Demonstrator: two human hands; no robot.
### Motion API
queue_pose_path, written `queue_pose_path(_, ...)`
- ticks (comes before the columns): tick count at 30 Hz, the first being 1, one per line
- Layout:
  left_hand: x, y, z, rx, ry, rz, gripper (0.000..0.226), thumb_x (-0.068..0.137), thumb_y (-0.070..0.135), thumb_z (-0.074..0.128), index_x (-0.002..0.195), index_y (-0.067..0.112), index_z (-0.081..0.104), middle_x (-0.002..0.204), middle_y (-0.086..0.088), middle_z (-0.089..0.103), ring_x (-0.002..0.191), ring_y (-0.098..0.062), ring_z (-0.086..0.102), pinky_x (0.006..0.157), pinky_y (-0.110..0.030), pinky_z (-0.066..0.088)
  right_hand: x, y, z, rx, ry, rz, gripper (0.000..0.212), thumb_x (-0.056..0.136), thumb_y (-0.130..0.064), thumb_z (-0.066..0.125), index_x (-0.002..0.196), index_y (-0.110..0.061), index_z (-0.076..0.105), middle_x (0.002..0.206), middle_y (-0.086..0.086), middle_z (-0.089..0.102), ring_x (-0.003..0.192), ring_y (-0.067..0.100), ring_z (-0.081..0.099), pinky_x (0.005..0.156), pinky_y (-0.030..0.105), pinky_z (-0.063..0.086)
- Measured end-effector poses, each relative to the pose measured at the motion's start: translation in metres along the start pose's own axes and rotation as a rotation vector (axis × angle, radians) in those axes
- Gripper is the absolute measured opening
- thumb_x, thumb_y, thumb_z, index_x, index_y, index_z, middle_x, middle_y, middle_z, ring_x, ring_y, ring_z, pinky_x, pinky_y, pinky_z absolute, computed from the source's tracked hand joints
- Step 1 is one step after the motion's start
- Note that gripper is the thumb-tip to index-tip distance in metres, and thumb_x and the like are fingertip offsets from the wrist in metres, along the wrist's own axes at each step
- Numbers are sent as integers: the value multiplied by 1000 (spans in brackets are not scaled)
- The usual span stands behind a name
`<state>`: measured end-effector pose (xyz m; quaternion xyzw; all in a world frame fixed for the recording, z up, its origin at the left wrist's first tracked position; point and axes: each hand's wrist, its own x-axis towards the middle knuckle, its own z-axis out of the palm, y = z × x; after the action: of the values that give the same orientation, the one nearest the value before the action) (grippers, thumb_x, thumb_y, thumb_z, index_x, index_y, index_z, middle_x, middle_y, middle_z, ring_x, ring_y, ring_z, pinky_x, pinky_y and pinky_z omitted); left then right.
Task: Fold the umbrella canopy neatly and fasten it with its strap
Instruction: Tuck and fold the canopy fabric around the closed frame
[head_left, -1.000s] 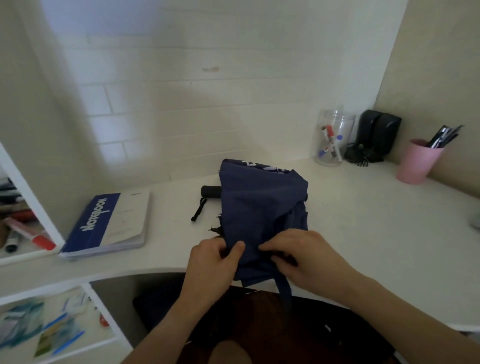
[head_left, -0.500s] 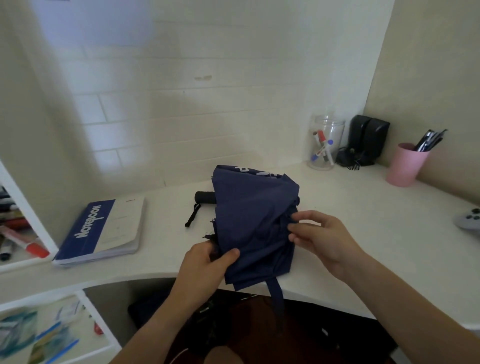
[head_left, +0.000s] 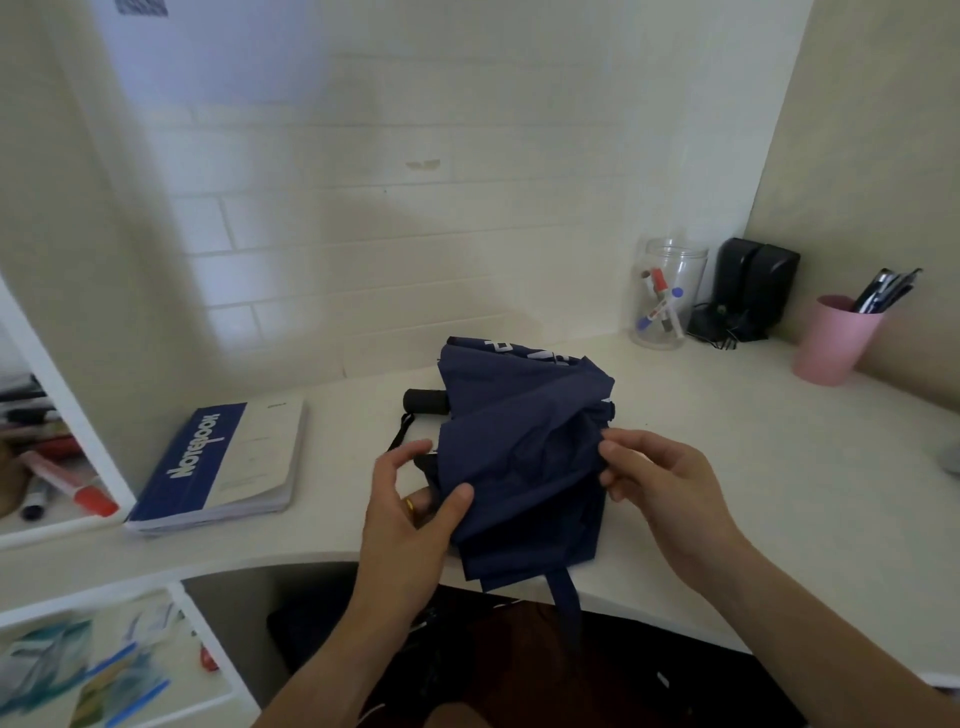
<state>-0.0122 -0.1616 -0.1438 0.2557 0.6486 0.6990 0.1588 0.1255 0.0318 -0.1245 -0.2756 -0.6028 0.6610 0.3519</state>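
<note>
A collapsed navy umbrella (head_left: 524, 447) lies on the white desk (head_left: 727, 493), its canopy loose and rumpled, white lettering at the far end. Its black handle (head_left: 425, 401) with a wrist loop pokes out to the left. The navy fastening strap (head_left: 566, 603) hangs over the desk's front edge. My left hand (head_left: 410, 504) holds the canopy's lower left edge, thumb on top of the cloth and fingers behind it. My right hand (head_left: 660, 478) pinches a fold of cloth at the canopy's right side.
A blue and cream notebook (head_left: 228, 462) lies left of the umbrella. At the back right stand a clear jar of markers (head_left: 667, 293), black speakers (head_left: 753, 288) and a pink cup of pens (head_left: 834, 338). A shelf with markers (head_left: 57, 478) is at far left.
My right hand left the lower middle of the canopy and moved up to its right side, where it now pinches a fold. My left hand's fingers have spread along the left edge.
</note>
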Motion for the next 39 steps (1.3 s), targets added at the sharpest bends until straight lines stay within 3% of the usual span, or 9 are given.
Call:
queue_pose_path(6, 13, 7, -4, 94, -17, -137, 40, 85, 3, 77, 115, 24, 61, 97, -4, 77, 92, -19, 73, 70, -24, 55, 3, 1, 1, 51, -39, -69, 10, 93, 2, 64, 95, -3, 73, 80, 12, 74, 73, 19, 75, 69, 20, 60)
queue_pose_path(11, 32, 27, -5, 114, -48, -217, 25, 80, 38, 82, 99, 23, 77, 98, 2, 79, 91, -17, 75, 81, -33, 60, 8, -6, 1, -93, -127, -56, 17, 89, -11, 74, 105, -9, 75, 90, 13, 74, 79, 24, 76, 72, 23, 60)
queue_pose_path(13, 39, 30, -5, 105, -58, -247, 23, 83, 35, 81, 100, 20, 79, 99, 1, 81, 93, -19, 75, 83, -35, 61, 10, -5, 3, -191, -100, -72, 9, 87, -15, 76, 94, -9, 78, 85, 8, 74, 69, 18, 71, 65, 22, 58)
queue_pose_path(17, 45, 30, -7, -173, -80, -385, 18, 92, 27, 71, 106, 16, 76, 101, -2, 80, 92, -23, 72, 78, -35, 55, 11, 0, -1, -157, -35, -86, 7, 86, -8, 77, 81, -4, 79, 84, 5, 73, 52, 13, 56, 50, 21, 47)
queue_pose_path(20, 45, 26, -8, -332, -42, -471, 24, 94, 30, 69, 109, 12, 75, 101, -6, 79, 94, -26, 70, 82, -40, 55, 9, 3, -9, -22, -51, -20, 10, 87, -8, 75, 91, 0, 79, 76, 10, 74, 55, 14, 62, 54, 20, 53)
queue_pose_path(23, 43, 25, -7, -260, -14, -428, 33, 91, 38, 71, 110, 11, 76, 105, -6, 80, 97, -27, 72, 85, -42, 56, 9, 4, -11, 150, -149, 66, 11, 86, -5, 71, 93, 3, 76, 89, 16, 77, 86, 28, 77, 77, 24, 62)
queue_pose_path(26, 36, 30, -12, -85, -91, -364, 42, 81, 51, 77, 104, 16, 80, 103, 0, 81, 99, -25, 73, 91, -45, 54, 8, 1, -9, 177, -206, 87, 17, 90, -4, 68, 105, 2, 72, 100, 16, 78, 94, 34, 75, 84, 31, 63)
queue_pose_path(31, 27, 30, -17, 47, -216, -307, 16, 84, 28, 79, 98, 19, 82, 100, 0, 81, 100, -24, 72, 77, -37, 49, 7, -3, -6, -124, -150, 23, 9, 90, -11, 73, 89, -5, 79, 75, 2, 73, 59, 16, 61, 50, 24, 42)
queue_pose_path(39, 32, 20, -13, 228, -150, 41, 21, 86, 19, 78, 107, 18, 75, 83, 10, 79, 67, 0, 69, 55, -16, 51, 13, -11, 4, -402, -151, -192, 15, 83, -12, 81, 87, -3, 70, 75, 17, 72, 54, 18, 63, 49, 17, 47)
